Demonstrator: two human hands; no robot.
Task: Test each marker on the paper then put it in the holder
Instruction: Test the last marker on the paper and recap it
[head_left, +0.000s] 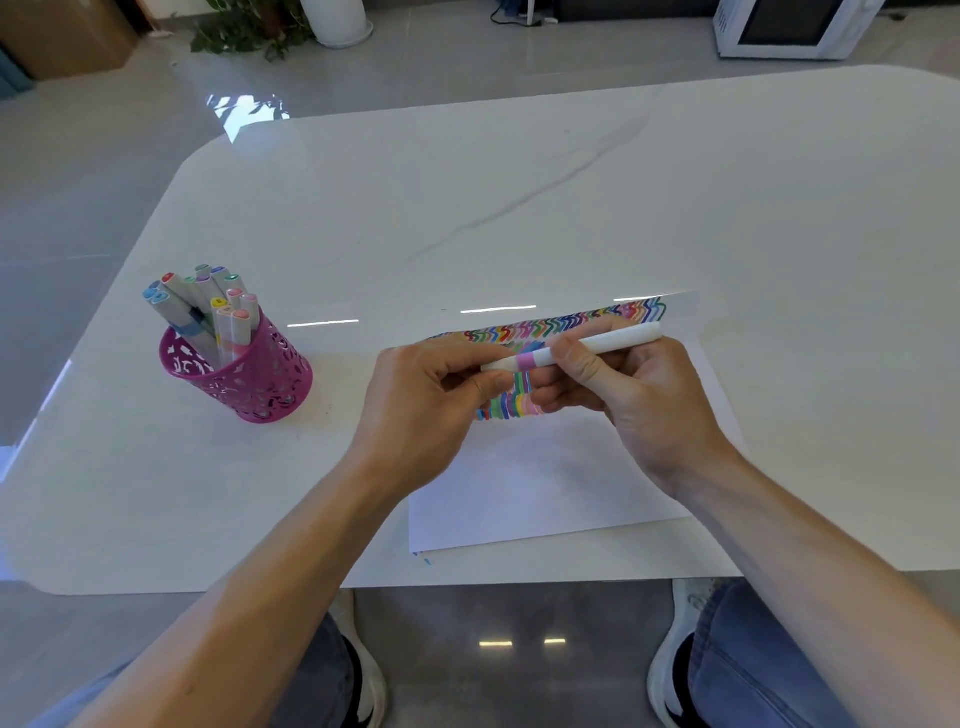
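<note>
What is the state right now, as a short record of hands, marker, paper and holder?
left hand: pinches one end of the marker
right hand: grips the marker's white barrel
marker: level, held above the paper, lilac band showing
paper: coloured squiggles across far part, near part blank
holder: pink, upright, left of paper, holds many capped markers

Both hands meet over the white marble-look bench, right of centre and toward its near edge.

Left hand: back to camera, fingers curled, thumb underneath. It pinches the left end of a white cylindrical marker with a lilac band.

Right hand: fingers curled round the barrel just right of the band. The marker's far end sticks out past the knuckles.

Left forearm and right forearm are bare. Both cross the near edge and converge toward the hands. Wrists roughly straight.
</note>
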